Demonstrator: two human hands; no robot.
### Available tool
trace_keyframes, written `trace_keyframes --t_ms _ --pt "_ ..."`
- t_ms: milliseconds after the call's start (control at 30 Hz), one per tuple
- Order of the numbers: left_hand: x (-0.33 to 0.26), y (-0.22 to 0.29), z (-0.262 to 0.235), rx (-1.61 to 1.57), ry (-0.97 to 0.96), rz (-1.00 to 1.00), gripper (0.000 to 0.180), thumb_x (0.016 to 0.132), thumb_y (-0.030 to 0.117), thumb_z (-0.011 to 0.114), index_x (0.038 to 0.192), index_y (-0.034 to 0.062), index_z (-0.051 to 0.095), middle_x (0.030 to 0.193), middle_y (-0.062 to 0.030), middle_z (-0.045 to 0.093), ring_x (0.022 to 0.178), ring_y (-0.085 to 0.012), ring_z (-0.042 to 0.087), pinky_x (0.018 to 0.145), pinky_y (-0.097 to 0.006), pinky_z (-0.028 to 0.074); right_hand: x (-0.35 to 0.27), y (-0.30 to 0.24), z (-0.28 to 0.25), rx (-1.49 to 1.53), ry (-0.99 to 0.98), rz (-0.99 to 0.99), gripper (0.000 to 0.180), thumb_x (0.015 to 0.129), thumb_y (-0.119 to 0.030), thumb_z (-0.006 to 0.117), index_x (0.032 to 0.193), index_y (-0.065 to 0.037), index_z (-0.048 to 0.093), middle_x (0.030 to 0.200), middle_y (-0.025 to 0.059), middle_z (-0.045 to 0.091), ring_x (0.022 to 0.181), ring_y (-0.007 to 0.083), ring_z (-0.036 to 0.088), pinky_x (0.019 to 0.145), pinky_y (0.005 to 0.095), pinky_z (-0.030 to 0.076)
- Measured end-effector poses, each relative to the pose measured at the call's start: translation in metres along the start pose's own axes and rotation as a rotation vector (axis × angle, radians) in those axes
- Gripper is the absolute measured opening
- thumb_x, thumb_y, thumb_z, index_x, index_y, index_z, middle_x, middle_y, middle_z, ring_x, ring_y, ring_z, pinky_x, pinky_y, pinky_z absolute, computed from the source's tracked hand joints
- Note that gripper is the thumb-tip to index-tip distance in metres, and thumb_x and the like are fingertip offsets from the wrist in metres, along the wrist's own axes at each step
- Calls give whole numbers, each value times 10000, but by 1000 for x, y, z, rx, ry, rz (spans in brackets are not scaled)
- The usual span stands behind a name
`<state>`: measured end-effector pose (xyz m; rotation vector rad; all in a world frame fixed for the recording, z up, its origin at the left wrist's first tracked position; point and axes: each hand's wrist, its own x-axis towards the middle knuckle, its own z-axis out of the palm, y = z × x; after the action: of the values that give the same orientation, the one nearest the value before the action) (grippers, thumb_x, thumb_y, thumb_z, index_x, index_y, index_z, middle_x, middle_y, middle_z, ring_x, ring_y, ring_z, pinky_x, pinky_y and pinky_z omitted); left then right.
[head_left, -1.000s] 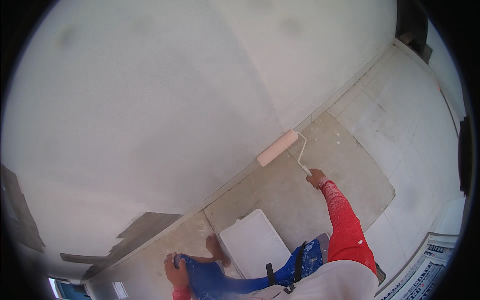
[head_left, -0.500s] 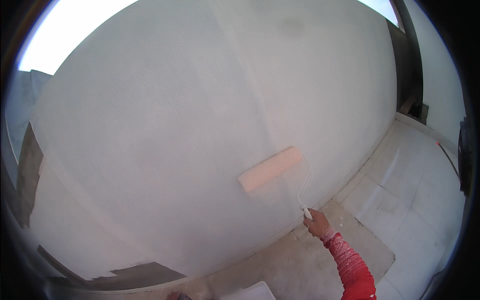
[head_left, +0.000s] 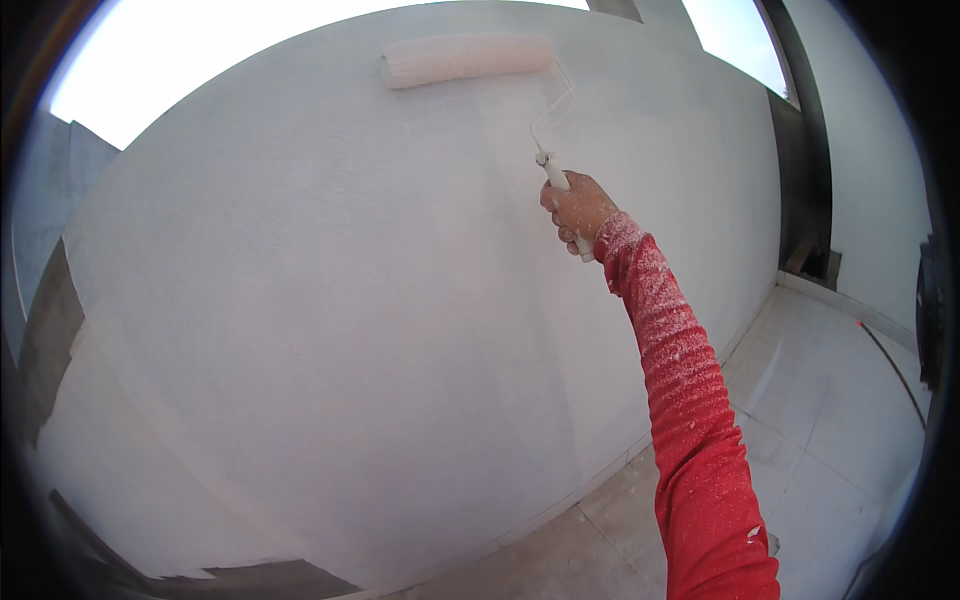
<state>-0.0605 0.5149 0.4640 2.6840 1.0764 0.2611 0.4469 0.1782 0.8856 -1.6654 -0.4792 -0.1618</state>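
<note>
My right hand [head_left: 580, 208] is closed round the white handle of a paint roller [head_left: 468, 60]. Its wide, pale pink sleeve lies level against the upper part of a wall [head_left: 400, 300], close to the top edge, and a thin wire frame joins it to the handle. Most of the wall carries whitish paint, with a faintly different vertical band under the roller. My right arm, in a red sleeve [head_left: 690, 430] speckled with white, reaches up from the lower right. My left hand does not show.
Bare grey-brown patches [head_left: 260, 578] remain along the wall's lower left edge and far left side. Pale floor tiles [head_left: 800, 400] run along the wall's foot at right. A thin dark rod with a red tip [head_left: 890, 365] lies there. A dark narrow opening [head_left: 800, 190] stands at the far right corner.
My right hand has carried the roller up the wall, from low down to near the top edge, and the sleeve has gone from slanted to level. The white tray at the bottom has left the view.
</note>
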Motion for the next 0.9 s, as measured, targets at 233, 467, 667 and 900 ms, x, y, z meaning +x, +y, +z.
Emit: trace_keyframes --t_ms 233,467,667,900 --pt "2 -37 22 118 -42 55 521 944 422 487 1286 56 631 1393 -184 584 1269 -391 545 1071 -474 443 55 -95 -10 42 -12 -157 104 860 -174 567 898 -127 483 646 -48 429 464 75 399 431 307 411" --pt "-5 -41 20 206 -20 158 447 947 377 513 1242 74 659 1405 -181 579 1285 -382 537 1067 -481 452 29 -35 -15 1 -38 -4 109 848 -165 569 895 -134 476 622 -41 411 456 85 384 415 311 379" --pt "-7 -47 32 181 110 285 434 922 369 580 1209 59 678 1328 -189 635 1252 -393 566 1056 -495 458 49 -87 -11 -6 -6 -128 99 853 -157 560 905 -120 486 637 -48 421 474 81 397 430 306 385" --pt "-13 -29 21 108 109 162 458 957 393 568 1250 55 671 1320 -222 631 1232 -415 571 1046 -499 460 9 13 -13 -99 -35 -10 104 843 -178 560 878 -113 487 623 -37 425 449 83 393 401 304 386"
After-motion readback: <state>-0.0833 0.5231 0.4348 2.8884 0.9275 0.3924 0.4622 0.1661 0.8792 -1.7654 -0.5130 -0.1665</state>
